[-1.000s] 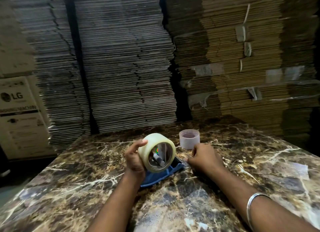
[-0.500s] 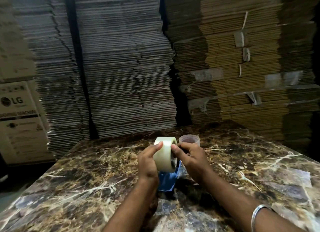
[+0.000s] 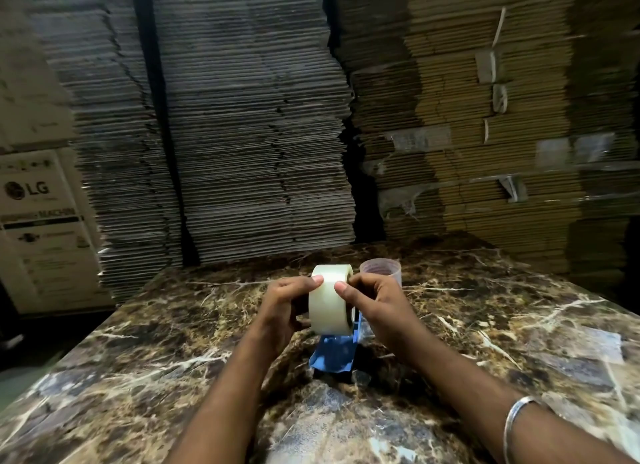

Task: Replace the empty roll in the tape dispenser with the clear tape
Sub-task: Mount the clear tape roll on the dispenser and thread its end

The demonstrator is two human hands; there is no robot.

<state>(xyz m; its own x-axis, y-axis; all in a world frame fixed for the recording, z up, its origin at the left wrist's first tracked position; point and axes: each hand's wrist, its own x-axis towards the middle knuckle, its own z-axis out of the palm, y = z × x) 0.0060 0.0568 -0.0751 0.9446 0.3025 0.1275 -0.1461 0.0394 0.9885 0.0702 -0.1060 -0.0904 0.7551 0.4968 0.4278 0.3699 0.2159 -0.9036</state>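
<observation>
A full roll of clear tape [image 3: 329, 302] stands on edge, mounted on the blue tape dispenser [image 3: 334, 354], which rests upright on the marble table [image 3: 519, 325]. My left hand [image 3: 282, 309] grips the roll's left side, thumb on its outer face. From the right, my right hand [image 3: 374, 302] holds the roll, with its thumb pressed on the tape surface close to the left thumb. The empty roll [image 3: 381, 269], a pale plastic core, stands on the table just behind my right hand. The dispenser's upper part is hidden by the roll and my hands.
Tall stacks of flattened cardboard [image 3: 252, 134] rise right behind the table's far edge. A white printed carton [image 3: 38, 228] stands at the left. The table's left edge drops to a dark floor.
The roll and dispenser went from lying tilted to standing upright. My right hand came off the table onto the roll, and both thumbs now press on its outer surface.
</observation>
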